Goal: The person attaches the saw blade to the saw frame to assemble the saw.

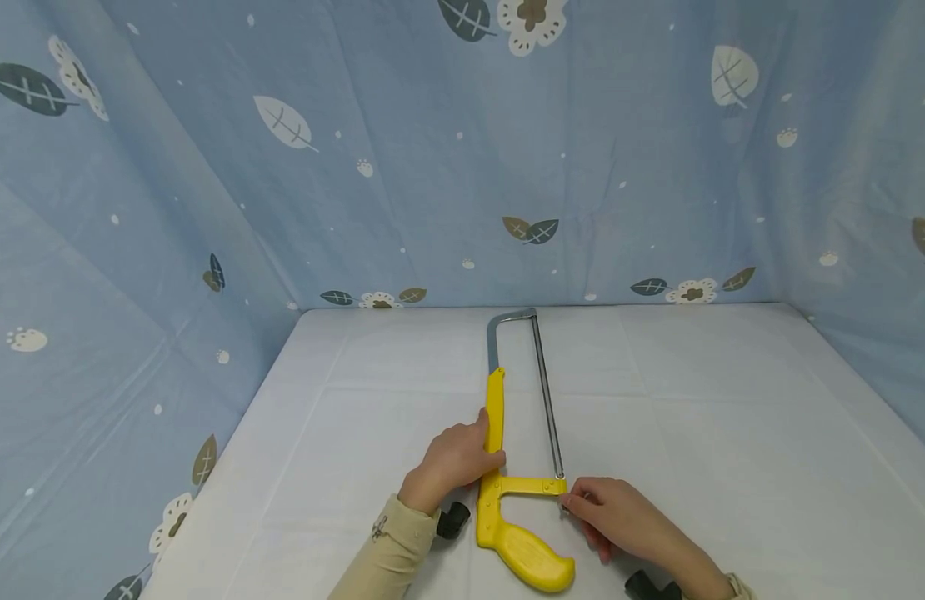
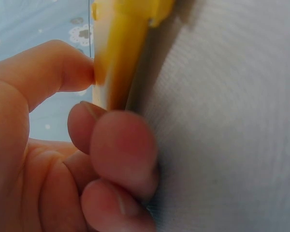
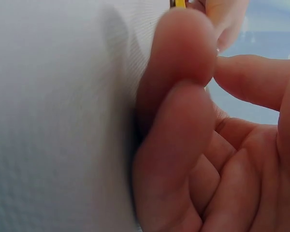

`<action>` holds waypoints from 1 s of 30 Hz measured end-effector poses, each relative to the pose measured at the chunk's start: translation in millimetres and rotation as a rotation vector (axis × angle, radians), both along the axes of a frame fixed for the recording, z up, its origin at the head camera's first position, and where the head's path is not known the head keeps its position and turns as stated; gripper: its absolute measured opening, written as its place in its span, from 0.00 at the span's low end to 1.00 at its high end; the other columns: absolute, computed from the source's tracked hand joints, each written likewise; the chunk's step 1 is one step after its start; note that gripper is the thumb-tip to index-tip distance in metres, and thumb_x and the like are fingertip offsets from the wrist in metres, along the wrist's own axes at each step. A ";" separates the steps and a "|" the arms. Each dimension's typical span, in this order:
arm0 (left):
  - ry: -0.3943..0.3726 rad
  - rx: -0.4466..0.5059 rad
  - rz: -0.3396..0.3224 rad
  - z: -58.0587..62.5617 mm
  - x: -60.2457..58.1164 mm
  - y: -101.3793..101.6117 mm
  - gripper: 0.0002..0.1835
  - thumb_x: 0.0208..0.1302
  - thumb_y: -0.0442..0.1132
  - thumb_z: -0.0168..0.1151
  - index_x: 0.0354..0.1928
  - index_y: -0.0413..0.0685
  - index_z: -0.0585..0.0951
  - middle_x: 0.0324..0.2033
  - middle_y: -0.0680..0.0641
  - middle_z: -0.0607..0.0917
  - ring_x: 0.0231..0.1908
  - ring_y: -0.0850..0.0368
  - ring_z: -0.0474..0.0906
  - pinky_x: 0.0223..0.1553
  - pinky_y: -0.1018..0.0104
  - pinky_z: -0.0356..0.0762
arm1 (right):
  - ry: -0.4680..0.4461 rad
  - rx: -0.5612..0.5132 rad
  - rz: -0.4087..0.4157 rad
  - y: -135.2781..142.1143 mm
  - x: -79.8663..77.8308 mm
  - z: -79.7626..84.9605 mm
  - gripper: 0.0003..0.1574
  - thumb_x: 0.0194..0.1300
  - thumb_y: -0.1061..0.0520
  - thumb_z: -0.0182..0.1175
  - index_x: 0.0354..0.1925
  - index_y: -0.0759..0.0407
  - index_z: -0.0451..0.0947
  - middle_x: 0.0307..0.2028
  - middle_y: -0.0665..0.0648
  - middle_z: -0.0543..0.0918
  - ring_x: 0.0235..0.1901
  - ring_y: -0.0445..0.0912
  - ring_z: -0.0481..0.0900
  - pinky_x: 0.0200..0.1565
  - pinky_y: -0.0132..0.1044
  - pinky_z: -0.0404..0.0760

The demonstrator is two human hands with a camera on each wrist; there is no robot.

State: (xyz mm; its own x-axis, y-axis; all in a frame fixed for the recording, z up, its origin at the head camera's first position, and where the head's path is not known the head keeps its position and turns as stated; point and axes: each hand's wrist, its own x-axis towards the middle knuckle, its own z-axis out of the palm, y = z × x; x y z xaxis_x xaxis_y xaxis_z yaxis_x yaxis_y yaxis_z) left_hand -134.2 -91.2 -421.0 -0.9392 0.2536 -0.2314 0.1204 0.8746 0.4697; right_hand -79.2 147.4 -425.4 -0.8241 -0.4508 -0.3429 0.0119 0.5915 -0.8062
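A hacksaw (image 1: 533,556) with a yellow handle and a grey metal front bow lies on the white-covered table, its bow toward the far edge. My left hand (image 1: 457,457) holds the yellow part of the frame (image 2: 120,58) from the left, thumb on one side and curled fingers on the other. At the near end of the blade (image 1: 548,400), thumb and fingertips of my right hand (image 1: 618,517) pinch the small wing nut (image 1: 564,507) below the yellow crosspiece (image 1: 533,486). In the right wrist view the fingertips hide that nut.
White cloth (image 1: 717,450) covers the table. Blue leaf-printed curtains (image 1: 402,167) hang behind it and at both sides. Black wrist-worn devices (image 1: 453,521) sit close to the tabletop beside each hand.
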 end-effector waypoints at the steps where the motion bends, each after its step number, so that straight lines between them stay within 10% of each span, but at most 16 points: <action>1: 0.000 0.001 0.000 0.0 0.0 0.0 0.42 0.53 0.51 0.55 0.67 0.40 0.53 0.16 0.51 0.70 0.12 0.59 0.65 0.15 0.68 0.63 | 0.001 0.001 0.000 -0.1 -0.1 0.0 0.23 0.62 0.39 0.48 0.26 0.55 0.72 0.13 0.51 0.72 0.09 0.45 0.71 0.12 0.35 0.66; 30: -0.002 0.005 0.004 -1.0 0.4 0.7 0.42 0.53 0.51 0.55 0.67 0.40 0.53 0.16 0.51 0.70 0.12 0.59 0.65 0.15 0.68 0.63 | 0.060 0.080 -0.002 -5.3 2.5 -0.3 0.23 0.59 0.35 0.49 0.26 0.52 0.73 0.10 0.49 0.70 0.08 0.44 0.67 0.12 0.36 0.66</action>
